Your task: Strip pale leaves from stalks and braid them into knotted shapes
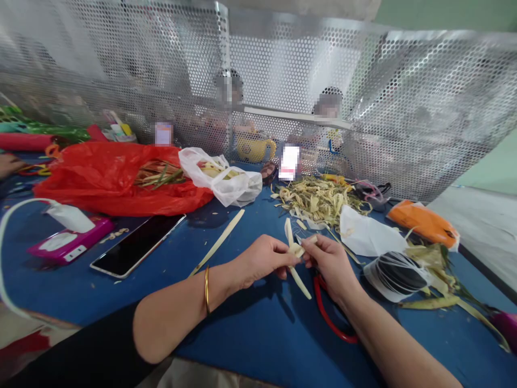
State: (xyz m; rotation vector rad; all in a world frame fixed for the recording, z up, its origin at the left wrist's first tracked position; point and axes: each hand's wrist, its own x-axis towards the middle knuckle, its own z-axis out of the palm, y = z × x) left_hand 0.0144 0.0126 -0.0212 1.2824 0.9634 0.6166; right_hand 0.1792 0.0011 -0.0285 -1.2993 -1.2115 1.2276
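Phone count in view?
3. Black phone lies flat by the magenta device; purple-lit phone stands behind the red plastic bag; white-lit phone stands behind the leaf-scrap pile. Others may be hidden behind the perforated metal screen.

Head-worn view, facing forward (angled down)

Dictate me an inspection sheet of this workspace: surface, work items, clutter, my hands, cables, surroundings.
Surface: blue table, small scraps scattered on it.
Work items: crossed pale strips between the hands; red handle by the right hand.
Clutter: scrap pile, red bag, white bag, dark-screened phone, spool, orange packet.
Hands: left and right both pinch the strips.
Cables: white cable curving at the left edge.
Surroundings: perforated metal screen, people behind it; another person's hand at far left.
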